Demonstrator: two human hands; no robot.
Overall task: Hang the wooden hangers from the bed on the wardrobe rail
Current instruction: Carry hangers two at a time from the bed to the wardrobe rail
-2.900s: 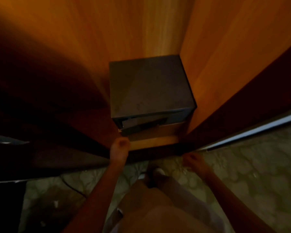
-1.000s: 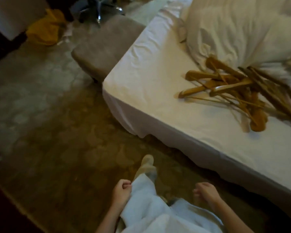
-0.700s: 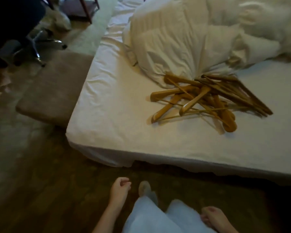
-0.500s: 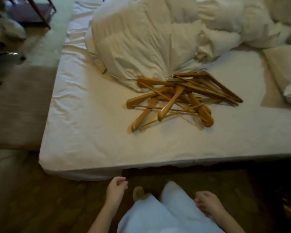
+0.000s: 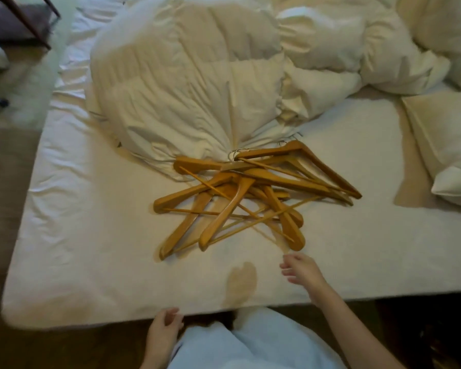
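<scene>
With every hanger here seemingly left to hang, honey-coloured wooden hangers [image 5: 250, 198] lie piled on the white-sheeted bed [image 5: 91, 262] against a rumpled cream duvet [image 5: 186, 89], as a person's empty right hand [image 5: 301, 270], fingers loosely parted, hovers just short of them, the left hand [image 5: 164, 331] loosely curled, empty.

Dim, warm light gives the white bed [image 5: 91, 262] a yellowish cast, and a soft shadow [image 5: 241, 283] lies on it between the left hand [image 5: 164, 331] and the right hand [image 5: 301, 270]. The floor [image 5: 64, 350] beside the left hand sinks almost to black. The wide lens bows the bed's edges, and the far corner left of both hands is blurred.
</scene>
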